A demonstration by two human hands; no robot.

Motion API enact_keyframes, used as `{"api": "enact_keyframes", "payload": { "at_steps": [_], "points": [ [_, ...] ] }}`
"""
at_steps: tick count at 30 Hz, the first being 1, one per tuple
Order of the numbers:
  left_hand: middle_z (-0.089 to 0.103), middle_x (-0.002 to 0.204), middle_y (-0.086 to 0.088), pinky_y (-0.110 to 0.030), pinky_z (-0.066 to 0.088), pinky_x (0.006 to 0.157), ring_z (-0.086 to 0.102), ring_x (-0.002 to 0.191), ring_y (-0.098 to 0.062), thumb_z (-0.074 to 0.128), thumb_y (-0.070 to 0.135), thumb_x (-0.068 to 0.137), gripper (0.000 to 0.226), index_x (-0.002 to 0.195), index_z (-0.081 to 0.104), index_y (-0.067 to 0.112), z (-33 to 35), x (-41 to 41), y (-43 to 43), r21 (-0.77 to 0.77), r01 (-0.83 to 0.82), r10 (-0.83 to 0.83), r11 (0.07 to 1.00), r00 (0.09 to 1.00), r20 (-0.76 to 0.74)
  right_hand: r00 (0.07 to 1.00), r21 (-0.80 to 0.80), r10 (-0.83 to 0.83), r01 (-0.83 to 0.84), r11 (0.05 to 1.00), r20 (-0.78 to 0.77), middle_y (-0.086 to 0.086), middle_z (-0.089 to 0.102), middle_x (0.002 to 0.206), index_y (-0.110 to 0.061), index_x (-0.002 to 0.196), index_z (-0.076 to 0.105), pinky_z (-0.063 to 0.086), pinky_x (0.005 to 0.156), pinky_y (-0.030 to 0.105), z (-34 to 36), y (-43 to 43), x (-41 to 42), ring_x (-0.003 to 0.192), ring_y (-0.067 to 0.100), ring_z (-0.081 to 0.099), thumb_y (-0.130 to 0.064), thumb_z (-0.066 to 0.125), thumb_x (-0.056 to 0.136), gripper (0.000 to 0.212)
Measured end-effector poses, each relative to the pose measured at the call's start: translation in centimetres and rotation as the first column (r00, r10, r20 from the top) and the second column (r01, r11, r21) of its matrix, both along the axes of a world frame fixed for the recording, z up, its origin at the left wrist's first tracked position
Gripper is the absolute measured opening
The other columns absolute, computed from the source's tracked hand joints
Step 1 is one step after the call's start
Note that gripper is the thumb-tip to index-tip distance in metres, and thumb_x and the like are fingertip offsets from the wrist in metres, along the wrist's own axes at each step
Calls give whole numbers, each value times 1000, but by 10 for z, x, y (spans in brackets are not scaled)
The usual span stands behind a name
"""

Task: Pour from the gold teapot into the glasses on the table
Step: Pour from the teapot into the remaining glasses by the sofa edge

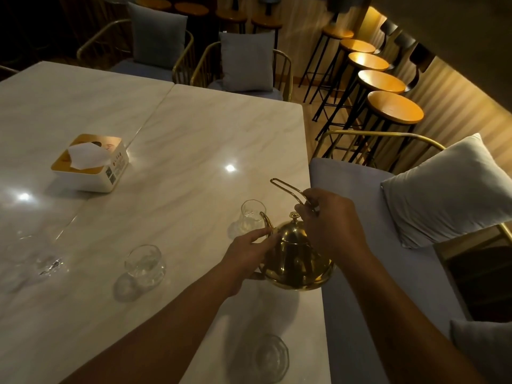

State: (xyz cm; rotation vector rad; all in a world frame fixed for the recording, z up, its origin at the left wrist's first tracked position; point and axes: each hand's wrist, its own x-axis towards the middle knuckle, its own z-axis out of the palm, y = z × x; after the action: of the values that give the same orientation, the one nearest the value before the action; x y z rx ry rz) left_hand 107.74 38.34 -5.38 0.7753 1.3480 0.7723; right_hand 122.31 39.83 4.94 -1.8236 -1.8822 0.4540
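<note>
The gold teapot (297, 261) is near the right edge of the white marble table (177, 151), its spout pointing left toward a clear glass (252, 217) just behind it. My right hand (328, 217) grips the thin wire handle above the lid. My left hand (250, 252) rests its fingers against the pot's left side, below the spout. A second glass (145, 264) stands to the left, a third (270, 356) near the front edge, and another (33, 256) at the far left. Whether the pot touches the table I cannot tell.
A white and yellow tissue box (91, 164) sits on the table at the left. A grey bench seat (357, 195) with pillows (448, 189) runs along the table's right side. Cushioned chairs (246, 65) stand behind the table, and bar stools (393, 106) line the right wall.
</note>
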Motion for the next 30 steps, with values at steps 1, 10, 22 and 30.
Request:
{"api": "enact_keyframes", "payload": {
  "at_steps": [1, 10, 22, 30],
  "points": [
    [63, 91, 10, -35, 60, 66, 61, 95, -22, 67, 50, 82, 26, 106, 61, 43, 1, 0, 1, -1, -3, 3, 1000, 1000, 2, 1000, -3, 5, -5, 1000, 9, 10, 72, 108, -10, 119, 68, 44, 73, 25, 2, 2, -1, 83, 14, 56, -24, 63, 97, 27],
    [65, 105, -1, -40, 62, 72, 64, 97, -24, 65, 47, 85, 26, 109, 62, 39, 5, -3, 2, -24, -22, 24, 999, 998, 51, 997, -43, 67, -66, 997, 30, 10, 72, 112, -9, 125, 66, 41, 73, 24, 13, 17, -8, 82, 9, 52, -22, 62, 98, 29],
    [67, 103, -3, -47, 60, 79, 65, 96, -27, 65, 46, 85, 44, 125, 61, 29, 10, 1, 5, -46, -26, 31, 999, 994, 101, 992, -7, 99, -99, 995, 82, 10, 73, 107, -10, 125, 66, 44, 69, 24, 13, 29, -6, 79, 11, 56, -22, 62, 98, 30],
    [67, 106, -6, -47, 60, 79, 66, 99, -30, 66, 46, 84, 46, 127, 60, 29, 11, 3, 5, -58, -32, 38, 998, 994, 101, 990, -3, 100, -100, 995, 101, 10, 73, 108, -12, 127, 65, 45, 71, 27, 9, 34, -2, 86, 17, 61, -23, 62, 98, 31]
  ]
}}
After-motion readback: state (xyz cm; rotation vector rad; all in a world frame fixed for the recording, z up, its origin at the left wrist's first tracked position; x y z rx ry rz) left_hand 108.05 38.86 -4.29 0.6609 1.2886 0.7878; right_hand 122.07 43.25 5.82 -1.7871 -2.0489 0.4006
